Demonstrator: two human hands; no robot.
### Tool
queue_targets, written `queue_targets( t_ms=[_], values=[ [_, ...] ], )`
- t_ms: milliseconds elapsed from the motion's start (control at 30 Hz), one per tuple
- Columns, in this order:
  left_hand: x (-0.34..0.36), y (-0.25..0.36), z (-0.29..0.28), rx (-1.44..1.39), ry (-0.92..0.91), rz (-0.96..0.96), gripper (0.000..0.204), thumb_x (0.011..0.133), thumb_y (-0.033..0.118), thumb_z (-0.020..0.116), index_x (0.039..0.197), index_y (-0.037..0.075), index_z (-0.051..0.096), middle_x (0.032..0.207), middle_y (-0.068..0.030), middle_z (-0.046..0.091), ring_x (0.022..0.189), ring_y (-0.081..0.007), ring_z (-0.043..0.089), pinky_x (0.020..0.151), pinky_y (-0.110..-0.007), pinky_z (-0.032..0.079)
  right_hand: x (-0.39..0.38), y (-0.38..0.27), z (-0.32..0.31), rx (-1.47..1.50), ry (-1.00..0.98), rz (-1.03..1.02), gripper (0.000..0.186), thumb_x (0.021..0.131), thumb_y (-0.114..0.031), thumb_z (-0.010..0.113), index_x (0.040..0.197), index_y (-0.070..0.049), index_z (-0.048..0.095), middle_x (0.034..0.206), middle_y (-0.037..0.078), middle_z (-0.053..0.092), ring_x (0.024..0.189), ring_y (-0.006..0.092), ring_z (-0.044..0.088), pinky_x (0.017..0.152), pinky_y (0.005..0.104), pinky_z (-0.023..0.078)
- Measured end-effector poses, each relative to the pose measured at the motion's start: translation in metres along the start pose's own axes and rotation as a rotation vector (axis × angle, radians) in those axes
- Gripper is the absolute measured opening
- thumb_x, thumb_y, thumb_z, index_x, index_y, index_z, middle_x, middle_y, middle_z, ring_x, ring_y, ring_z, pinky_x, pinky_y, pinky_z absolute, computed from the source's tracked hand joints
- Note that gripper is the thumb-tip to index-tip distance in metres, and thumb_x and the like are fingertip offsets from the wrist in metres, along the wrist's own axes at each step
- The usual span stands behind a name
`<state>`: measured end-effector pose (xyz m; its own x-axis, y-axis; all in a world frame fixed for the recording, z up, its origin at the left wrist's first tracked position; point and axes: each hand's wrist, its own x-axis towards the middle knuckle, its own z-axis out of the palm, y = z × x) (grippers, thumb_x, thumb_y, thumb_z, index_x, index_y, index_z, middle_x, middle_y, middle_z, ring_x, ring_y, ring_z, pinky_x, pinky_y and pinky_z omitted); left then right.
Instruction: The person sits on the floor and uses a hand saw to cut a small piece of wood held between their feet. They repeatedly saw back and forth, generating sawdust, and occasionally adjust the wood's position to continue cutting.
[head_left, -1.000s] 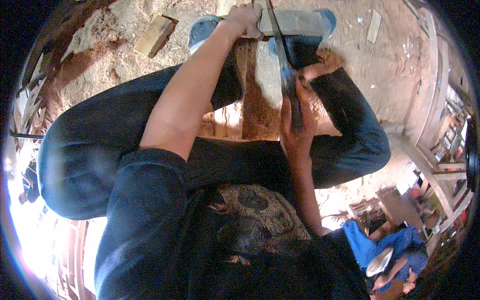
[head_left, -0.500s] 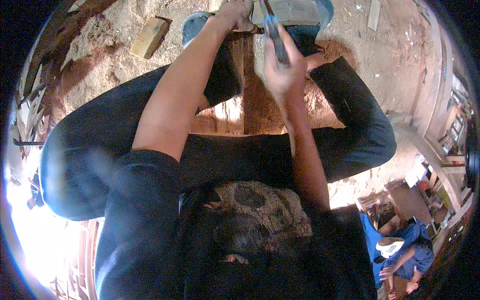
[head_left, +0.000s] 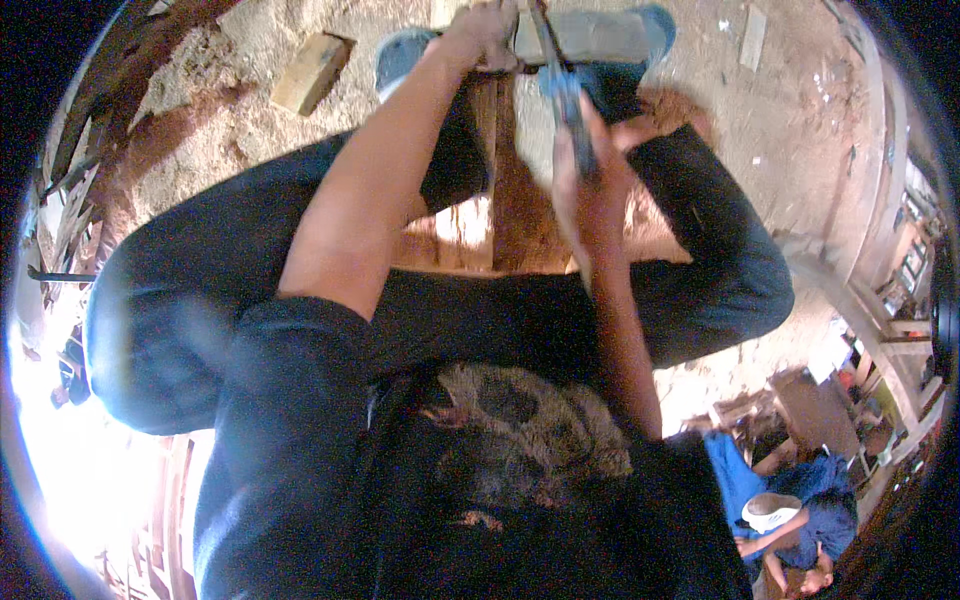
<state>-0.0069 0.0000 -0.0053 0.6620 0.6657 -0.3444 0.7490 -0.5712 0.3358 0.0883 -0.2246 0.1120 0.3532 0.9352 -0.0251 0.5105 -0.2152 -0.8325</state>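
Observation:
A pale wooden block (head_left: 590,38) lies crosswise at the upper edge, between my two feet. My left hand (head_left: 484,38) is closed on its left end, fingers bent down over the wood and partly hidden. My right hand (head_left: 592,185) is wrapped round the blue-and-black handle of a hand saw (head_left: 572,105). The narrow blade, seen nearly edge-on, points away from me and crosses the block just right of my left hand. Motion blurs the right hand and handle. Beneath the hands, a darker wooden beam (head_left: 510,215) runs toward me between my legs.
A short wood offcut (head_left: 312,74) lies on the dusty ground at left; a thin strip (head_left: 754,37) lies at right. Timber (head_left: 75,130) is stacked along the left edge. At lower right, another person (head_left: 800,515) in blue sits near wooden pieces.
My right hand has drawn the saw back toward me and slightly right. My left hand stays on the block; the whole view has shifted a little.

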Motion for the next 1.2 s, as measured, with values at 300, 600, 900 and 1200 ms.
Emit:
queue_targets(
  t_ms=[300,600,900,1200],
  values=[
    [0.011,0.0,0.016,0.006,-0.032,0.026,0.092,0.06,0.056,0.087,0.119,-0.003,0.048,0.114,-0.0252,0.064,0.112,-0.0411,0.062,0.096,-0.048,0.05,0.03,0.014,0.012,-0.003,0.066,-0.092,0.045,0.097,-0.01,0.063,0.139,0.002,0.054,0.102,0.013,0.073,0.086,0.0169,0.069,0.08,0.0295,0.054],
    [0.008,-0.009,-0.005,-0.004,-0.062,-0.016,0.091,0.061,0.057,0.086,0.12,-0.002,0.05,0.12,-0.0263,0.062,0.115,-0.0409,0.06,0.099,-0.047,0.049,-0.018,0.006,0.0,0.092,0.026,0.062,0.045,0.101,-0.008,0.057,0.144,0.001,0.05,0.124,0.013,0.066,0.104,0.0163,0.065,0.091,0.0302,0.051],
    [0.026,-0.01,0.023,0.043,-0.026,0.005,0.09,0.059,0.055,0.087,0.119,-0.002,0.05,0.116,-0.0263,0.064,0.114,-0.0407,0.062,0.096,-0.048,0.051,-0.069,0.024,-0.009,0.092,0.071,0.105,0.04,0.101,-0.009,0.058,0.139,0.002,0.053,0.123,0.015,0.068,0.111,0.0161,0.064,0.096,0.0306,0.049],
    [0.021,-0.007,0.017,0.005,-0.054,0.053,0.095,0.057,0.059,0.088,0.121,-0.001,0.052,0.118,-0.0261,0.064,0.115,-0.0421,0.061,0.097,-0.046,0.051,-0.034,0.022,0.013,-0.226,0.129,-0.074,0.043,0.099,-0.011,0.056,0.141,0.0,0.053,0.124,0.013,0.067,0.109,0.0185,0.065,0.095,0.0324,0.05]
  ],
)
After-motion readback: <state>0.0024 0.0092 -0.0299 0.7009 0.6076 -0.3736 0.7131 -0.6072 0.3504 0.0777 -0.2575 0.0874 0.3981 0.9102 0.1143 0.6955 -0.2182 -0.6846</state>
